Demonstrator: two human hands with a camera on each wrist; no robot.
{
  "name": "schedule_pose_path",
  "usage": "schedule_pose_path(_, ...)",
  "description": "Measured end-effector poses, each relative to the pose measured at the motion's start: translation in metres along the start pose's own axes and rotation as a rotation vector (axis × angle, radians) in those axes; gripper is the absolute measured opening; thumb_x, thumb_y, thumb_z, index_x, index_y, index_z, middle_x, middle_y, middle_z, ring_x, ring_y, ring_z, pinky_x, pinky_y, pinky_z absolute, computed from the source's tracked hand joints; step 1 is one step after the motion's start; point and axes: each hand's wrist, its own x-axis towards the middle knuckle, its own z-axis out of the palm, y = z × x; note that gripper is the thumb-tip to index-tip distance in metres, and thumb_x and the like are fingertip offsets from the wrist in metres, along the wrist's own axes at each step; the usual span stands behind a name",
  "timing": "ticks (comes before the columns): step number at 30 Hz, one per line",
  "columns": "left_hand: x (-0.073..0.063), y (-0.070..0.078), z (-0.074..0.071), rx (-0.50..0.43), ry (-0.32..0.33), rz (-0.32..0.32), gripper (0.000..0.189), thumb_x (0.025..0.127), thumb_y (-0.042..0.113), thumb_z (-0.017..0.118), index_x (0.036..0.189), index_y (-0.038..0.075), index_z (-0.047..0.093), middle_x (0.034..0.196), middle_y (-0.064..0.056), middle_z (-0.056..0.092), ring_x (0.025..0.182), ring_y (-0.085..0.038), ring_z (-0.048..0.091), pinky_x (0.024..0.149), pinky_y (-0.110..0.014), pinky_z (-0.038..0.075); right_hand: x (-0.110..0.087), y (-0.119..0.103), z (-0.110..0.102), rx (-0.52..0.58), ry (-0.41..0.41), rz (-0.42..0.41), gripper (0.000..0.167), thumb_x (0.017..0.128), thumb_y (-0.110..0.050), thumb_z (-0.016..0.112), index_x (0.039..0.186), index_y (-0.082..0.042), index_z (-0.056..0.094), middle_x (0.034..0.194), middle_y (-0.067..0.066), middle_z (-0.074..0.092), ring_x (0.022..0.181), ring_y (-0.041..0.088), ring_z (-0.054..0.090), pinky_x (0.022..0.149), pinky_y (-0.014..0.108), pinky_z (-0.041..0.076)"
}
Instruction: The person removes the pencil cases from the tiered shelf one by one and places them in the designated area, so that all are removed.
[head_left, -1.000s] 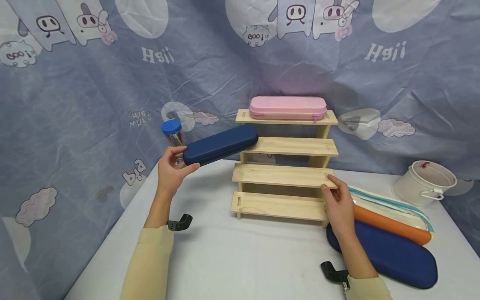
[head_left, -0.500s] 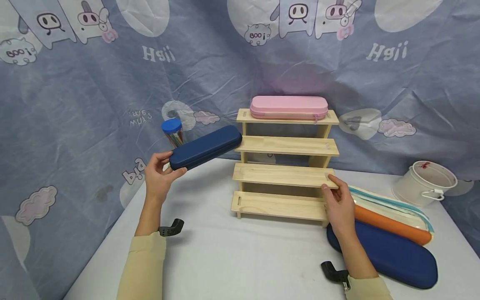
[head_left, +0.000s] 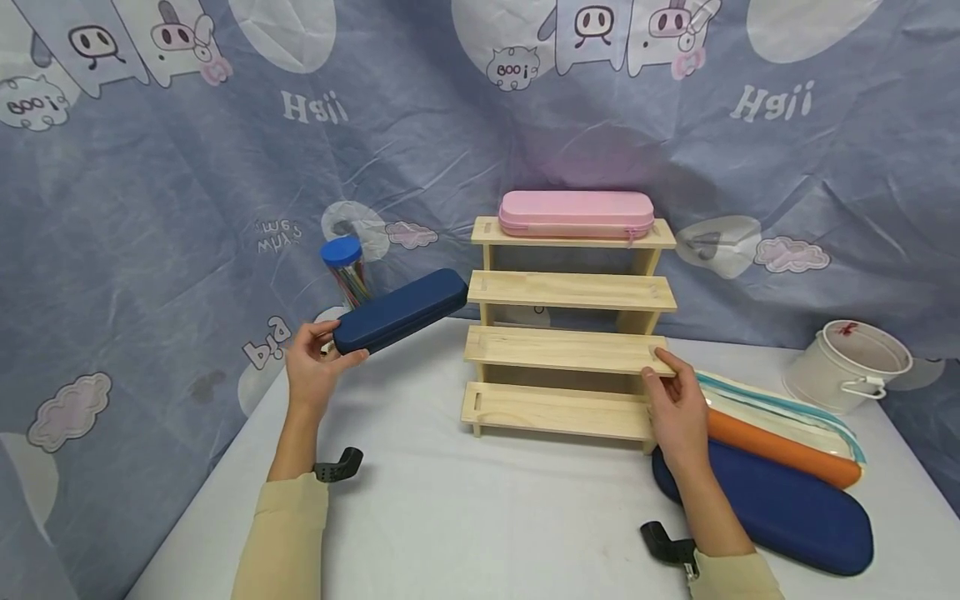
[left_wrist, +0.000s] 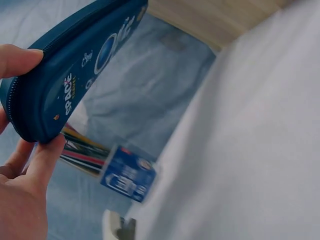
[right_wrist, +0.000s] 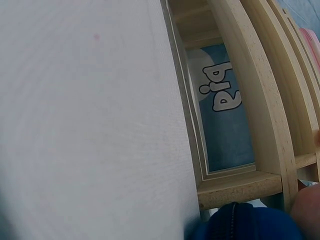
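In the head view my left hand (head_left: 311,367) holds a dark blue zip pencil case (head_left: 401,310) by its near end, tilted, in the air left of the wooden tiered shelf (head_left: 562,350). Its zip and printed side with "SPACE" lettering (left_wrist: 67,95) show in the left wrist view, thumb on one face and fingers on another. My right hand (head_left: 678,417) pinches the right end of the shelf's second board from the bottom. On the top board lies a pink zip case (head_left: 576,212).
Behind the held case stands a clear jar with a blue lid (head_left: 341,250) and thin coloured sticks. At right lie a larger navy case (head_left: 787,508) and an orange pouch (head_left: 787,442) with a teal zip. A white bucket (head_left: 862,367) stands behind them.
My left hand has drawn the blue pencil case leftward and a little down, away from the shelf boards. The right hand keeps its hold on the board.
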Motion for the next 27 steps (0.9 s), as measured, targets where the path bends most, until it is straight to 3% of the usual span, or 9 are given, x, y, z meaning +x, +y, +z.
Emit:
schedule_pose_path(4, -0.003, -0.017, -0.003, 0.052, 0.002, -0.06, 0.061, 0.065, -0.001, 0.088, 0.118, 0.0, 0.059, 0.122, -0.009, 0.055, 0.108, -0.027, 0.052, 0.093, -0.037, 0.048, 0.0, 0.0, 0.0, 0.002, 0.001, -0.002, 0.044, 0.094, -0.04, 0.06, 0.137, -0.03, 0.053, 0.124, 0.003, 0.059, 0.106, 0.009, 0.054, 0.082, 0.013, 0.041)
schedule_pose_path(7, -0.007, -0.027, -0.005, 0.066, -0.002, -0.12, 0.061, 0.064, -0.001, 0.088, 0.118, 0.0, 0.06, 0.121, -0.009, 0.056, 0.107, -0.025, 0.053, 0.092, -0.032, 0.048, 0.0, -0.001, 0.0, 0.002, 0.004, -0.002, 0.044, 0.094, -0.04, 0.061, 0.136, -0.031, 0.054, 0.122, 0.002, 0.06, 0.104, 0.009, 0.054, 0.081, 0.014, 0.042)
schedule_pose_path(11, -0.012, -0.031, -0.007, 0.069, -0.02, -0.181, 0.062, 0.062, -0.006, 0.087, 0.117, -0.005, 0.058, 0.122, -0.013, 0.055, 0.109, -0.026, 0.053, 0.087, -0.025, 0.048, 0.0, -0.001, -0.001, -0.002, 0.0, 0.002, 0.044, 0.094, -0.04, 0.06, 0.136, -0.031, 0.053, 0.123, 0.002, 0.059, 0.105, 0.009, 0.054, 0.081, 0.014, 0.042)
schedule_pose_path(17, -0.02, -0.029, -0.008, 0.069, -0.049, -0.206, 0.061, 0.065, -0.012, 0.082, 0.118, -0.012, 0.053, 0.127, -0.022, 0.05, 0.113, -0.033, 0.051, 0.086, -0.021, 0.048, 0.0, -0.002, -0.002, -0.007, 0.005, 0.004, 0.044, 0.094, -0.041, 0.06, 0.136, -0.031, 0.053, 0.126, 0.002, 0.058, 0.108, 0.009, 0.053, 0.082, 0.014, 0.041)
schedule_pose_path(22, -0.021, -0.052, -0.013, 0.062, -0.039, -0.24, 0.064, 0.061, -0.014, 0.084, 0.118, -0.01, 0.054, 0.127, -0.019, 0.052, 0.113, -0.029, 0.05, 0.085, -0.017, 0.047, -0.001, -0.003, -0.001, -0.001, 0.0, -0.005, 0.044, 0.094, -0.039, 0.061, 0.136, -0.03, 0.054, 0.127, 0.003, 0.057, 0.109, 0.009, 0.053, 0.083, 0.013, 0.042)
schedule_pose_path(27, -0.02, -0.07, -0.017, 0.089, -0.056, -0.228, 0.065, 0.058, -0.013, 0.085, 0.116, -0.006, 0.056, 0.124, -0.016, 0.053, 0.112, -0.026, 0.052, 0.084, -0.019, 0.047, -0.001, -0.003, 0.0, -0.001, 0.003, -0.012, 0.043, 0.094, -0.038, 0.061, 0.136, -0.029, 0.054, 0.127, 0.004, 0.058, 0.108, 0.009, 0.053, 0.083, 0.014, 0.041)
